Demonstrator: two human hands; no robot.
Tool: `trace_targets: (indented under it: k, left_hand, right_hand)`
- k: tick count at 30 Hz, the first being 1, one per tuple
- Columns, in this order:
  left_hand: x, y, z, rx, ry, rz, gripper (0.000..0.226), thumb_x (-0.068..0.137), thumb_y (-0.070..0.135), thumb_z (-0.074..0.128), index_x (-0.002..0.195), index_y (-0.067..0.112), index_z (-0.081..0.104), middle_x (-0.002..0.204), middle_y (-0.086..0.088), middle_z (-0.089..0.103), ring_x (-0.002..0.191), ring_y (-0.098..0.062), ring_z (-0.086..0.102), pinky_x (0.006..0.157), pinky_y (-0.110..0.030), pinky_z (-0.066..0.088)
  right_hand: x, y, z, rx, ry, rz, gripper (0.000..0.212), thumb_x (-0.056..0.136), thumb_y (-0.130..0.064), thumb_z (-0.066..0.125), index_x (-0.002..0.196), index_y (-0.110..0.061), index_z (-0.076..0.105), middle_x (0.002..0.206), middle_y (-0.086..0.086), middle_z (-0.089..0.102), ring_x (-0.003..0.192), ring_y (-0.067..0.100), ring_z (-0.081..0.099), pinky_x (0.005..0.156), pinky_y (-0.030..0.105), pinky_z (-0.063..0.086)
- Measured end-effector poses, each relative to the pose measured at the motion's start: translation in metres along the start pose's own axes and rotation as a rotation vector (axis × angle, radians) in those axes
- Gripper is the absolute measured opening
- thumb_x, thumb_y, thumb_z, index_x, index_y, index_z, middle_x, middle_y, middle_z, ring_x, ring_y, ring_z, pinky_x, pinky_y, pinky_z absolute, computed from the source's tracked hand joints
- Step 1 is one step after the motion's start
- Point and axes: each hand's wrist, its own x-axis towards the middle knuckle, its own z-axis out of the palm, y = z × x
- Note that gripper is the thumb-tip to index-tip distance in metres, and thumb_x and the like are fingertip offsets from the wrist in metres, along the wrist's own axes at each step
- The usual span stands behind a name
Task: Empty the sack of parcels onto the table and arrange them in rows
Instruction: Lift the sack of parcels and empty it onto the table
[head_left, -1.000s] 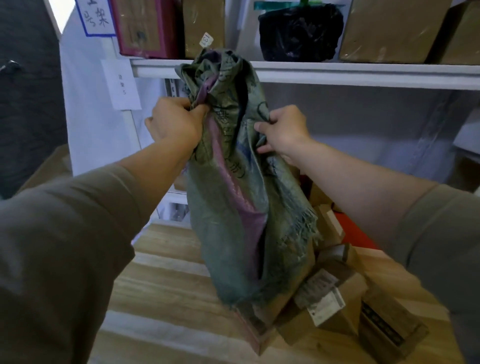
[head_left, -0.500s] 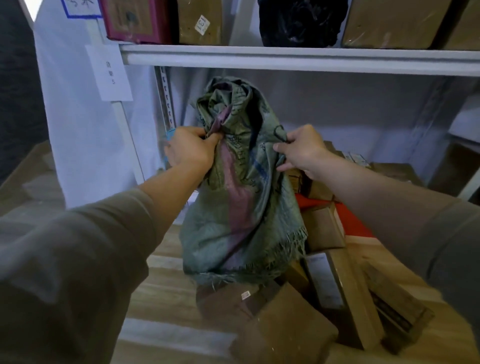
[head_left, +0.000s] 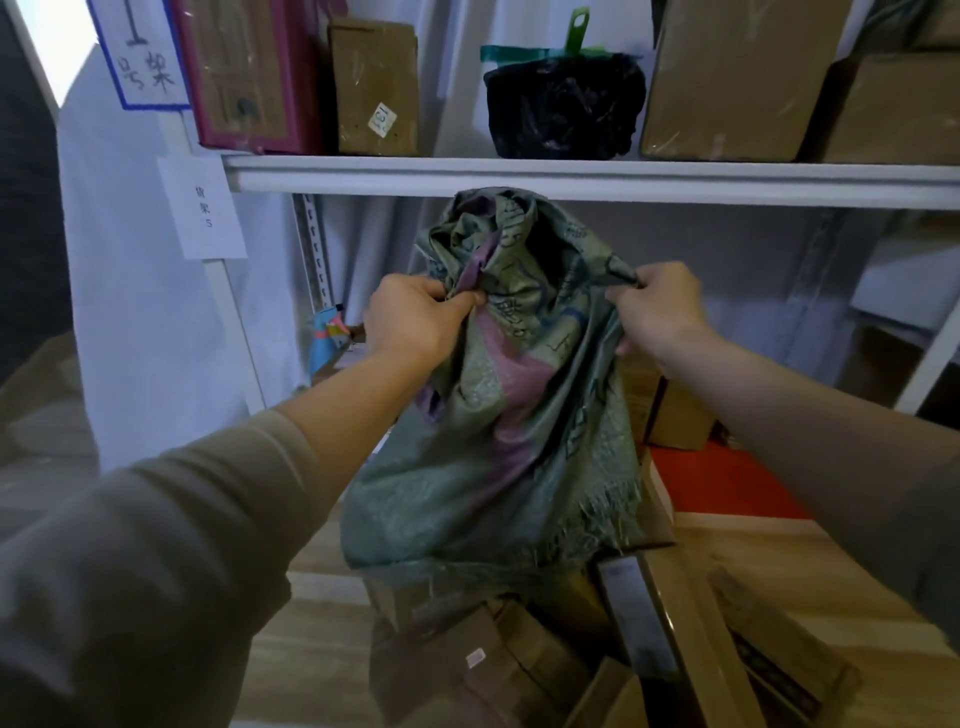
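I have the limp green woven sack (head_left: 493, 415) upended above the brown cardboard parcels (head_left: 519, 649) heaped on the wooden table (head_left: 291, 660), left hand (head_left: 415, 322) and right hand (head_left: 657, 306) fisted in its cloth. Shaking harder may knock boxes off the table's near edge.

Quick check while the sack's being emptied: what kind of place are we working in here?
Most likely a parcel sorting or storage room. A white shelf carries cardboard boxes, handwritten rack labels hang on its frame, and both hands hold a woven sack over brown parcels.
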Motion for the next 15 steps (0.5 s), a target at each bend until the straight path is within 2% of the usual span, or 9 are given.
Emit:
trace_targets:
  k: [2,4,5,7,9,11,13,15]
  left_hand:
    - [-0.002,0.016,0.005,-0.047,0.005,-0.007,0.059,0.073,0.043,0.082,0.043,0.016,0.038,0.045,-0.006,0.035,0.048,-0.019,0.029,0.053,-0.030,0.032]
    - [-0.002,0.032,0.011,-0.079,0.015,0.012,0.063,0.074,0.040,0.083,0.043,0.020,0.032,0.044,0.002,0.028,0.048,-0.019,0.026,0.055,-0.029,0.028]
    - [-0.003,0.037,0.014,-0.088,0.005,0.017,0.062,0.074,0.039,0.083,0.043,0.020,0.032,0.044,0.003,0.027,0.048,-0.019,0.025,0.055,-0.029,0.028]
    - [-0.006,0.041,0.020,-0.083,-0.014,-0.009,0.062,0.075,0.037,0.083,0.045,0.019,0.032,0.041,0.005,0.026,0.045,-0.016,0.024,0.055,-0.028,0.026]
    - [-0.014,0.036,0.028,-0.096,-0.042,-0.055,0.060,0.077,0.036,0.082,0.046,0.019,0.034,0.040,0.007,0.030,0.044,-0.014,0.024,0.056,-0.027,0.024]
    - [-0.022,0.035,0.034,-0.138,-0.043,-0.079,0.058,0.076,0.035,0.083,0.047,0.019,0.036,0.047,0.001,0.034,0.051,-0.016,0.028,0.059,-0.028,0.026]
    - [-0.025,0.041,0.040,-0.179,-0.027,-0.091,0.056,0.074,0.034,0.084,0.046,0.019,0.038,0.051,-0.001,0.036,0.054,-0.016,0.031,0.061,-0.029,0.028]
    - [-0.026,0.051,0.046,-0.212,-0.026,-0.099,0.048,0.073,0.035,0.085,0.049,0.018,0.047,0.053,-0.004,0.043,0.056,-0.015,0.035,0.060,-0.029,0.032]
  right_hand:
    - [0.005,-0.001,-0.012,0.005,0.070,-0.047,0.023,0.102,-0.014,0.051,0.114,-0.001,0.065,0.080,0.009,0.060,0.057,0.030,0.055,0.050,0.043,0.053]
    - [0.009,-0.002,-0.022,0.015,0.129,-0.086,0.019,0.101,-0.016,0.050,0.097,-0.005,0.065,0.074,0.009,0.056,0.066,0.034,0.057,0.062,0.055,0.056]
    - [0.011,-0.003,-0.027,0.016,0.142,-0.088,0.019,0.101,-0.017,0.050,0.092,-0.007,0.063,0.075,0.011,0.057,0.068,0.036,0.058,0.066,0.056,0.057]
    - [0.010,-0.001,-0.036,0.013,0.113,-0.064,0.018,0.102,-0.017,0.049,0.098,-0.007,0.064,0.083,0.016,0.061,0.064,0.033,0.058,0.058,0.047,0.057]
    - [0.006,0.005,-0.044,0.002,0.056,-0.040,0.023,0.104,-0.015,0.049,0.118,-0.002,0.062,0.088,0.015,0.060,0.060,0.032,0.057,0.053,0.037,0.052]
    - [0.001,0.010,-0.053,0.002,0.047,-0.039,0.032,0.104,-0.014,0.050,0.131,0.001,0.056,0.096,0.010,0.054,0.063,0.035,0.059,0.058,0.038,0.054]
    - [0.000,0.011,-0.063,0.019,0.079,-0.043,0.032,0.104,-0.014,0.050,0.133,-0.002,0.056,0.103,0.006,0.049,0.061,0.035,0.058,0.059,0.037,0.054]
    - [0.003,0.011,-0.074,0.037,0.116,-0.058,0.020,0.103,-0.015,0.051,0.120,-0.009,0.060,0.100,0.005,0.057,0.056,0.030,0.056,0.051,0.031,0.050]
